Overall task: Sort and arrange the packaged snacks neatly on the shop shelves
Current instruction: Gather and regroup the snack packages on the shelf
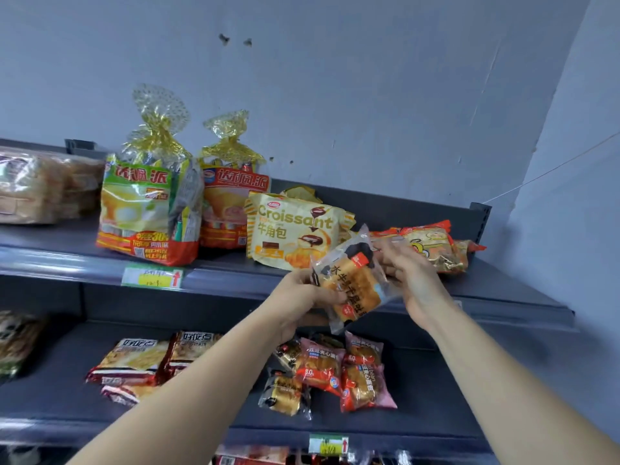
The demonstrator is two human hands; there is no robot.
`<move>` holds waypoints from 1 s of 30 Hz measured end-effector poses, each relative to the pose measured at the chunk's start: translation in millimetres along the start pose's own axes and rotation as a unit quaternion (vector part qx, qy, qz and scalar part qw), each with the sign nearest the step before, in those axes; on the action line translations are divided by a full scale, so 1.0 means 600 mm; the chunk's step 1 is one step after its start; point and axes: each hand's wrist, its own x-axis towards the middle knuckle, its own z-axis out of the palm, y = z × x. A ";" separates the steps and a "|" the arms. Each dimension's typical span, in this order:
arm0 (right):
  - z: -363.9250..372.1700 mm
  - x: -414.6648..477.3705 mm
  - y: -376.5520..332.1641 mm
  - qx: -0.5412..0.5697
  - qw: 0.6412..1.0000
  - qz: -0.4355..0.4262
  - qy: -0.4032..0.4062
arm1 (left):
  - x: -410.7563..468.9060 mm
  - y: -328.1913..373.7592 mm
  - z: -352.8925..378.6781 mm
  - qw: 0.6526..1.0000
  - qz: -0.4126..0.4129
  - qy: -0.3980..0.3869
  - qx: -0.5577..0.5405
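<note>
A clear bread packet [350, 283] with black print and an orange label is held in the air in front of the upper shelf edge [235, 276]. My left hand [298, 303] grips its lower left side and my right hand [409, 276] pinches its upper right corner. Behind it on the upper shelf lie a yellow Croissant bag [288, 229] and an orange snack packet [432, 245]. Two tall gold-tied pie bags [147, 209] stand to the left.
Sliced bread loaves [40, 189] sit at the far left of the upper shelf. The lower shelf [436, 414] holds pink and red bread packets [332, 367] and red-white packets [141, 360]. Price tags [152, 276] hang on the shelf edges. A wall closes the right side.
</note>
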 end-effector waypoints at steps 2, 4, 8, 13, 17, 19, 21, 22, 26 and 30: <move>0.007 -0.020 0.025 -0.006 0.999 0.022 -0.035 | -0.016 -0.019 -0.016 0.998 -0.011 0.039 -0.043; 0.011 -0.040 0.052 0.000 0.995 0.061 -0.085 | -0.034 -0.038 -0.029 0.995 -0.021 0.074 -0.070; 0.033 -0.078 0.094 -0.015 0.989 0.072 -0.132 | -0.072 -0.086 -0.047 0.985 -0.048 0.099 -0.132; 0.067 -0.094 0.143 -0.086 0.990 0.062 -0.090 | -0.104 -0.148 -0.073 0.973 -0.070 0.144 -0.165; 0.085 -0.083 0.203 -0.136 0.984 0.104 -0.054 | -0.105 -0.200 -0.113 0.960 -0.088 0.237 -0.122; 0.094 -0.069 0.241 -0.145 0.980 0.132 -0.033 | -0.099 -0.222 -0.134 0.957 -0.104 0.255 -0.088; 0.104 -0.052 0.280 -0.155 0.976 0.153 -0.017 | -0.088 -0.242 -0.152 0.957 -0.123 0.254 -0.061; 0.109 -0.043 0.298 -0.157 0.974 0.165 -0.009 | -0.081 -0.251 -0.160 0.958 -0.134 0.249 -0.053; 0.130 0.003 0.367 -0.177 0.960 0.213 0.042 | -0.039 -0.283 -0.202 0.957 -0.178 0.225 -0.044; 0.154 0.053 0.424 -0.205 0.945 0.234 0.101 | 0.008 -0.306 -0.249 0.964 -0.196 0.181 -0.015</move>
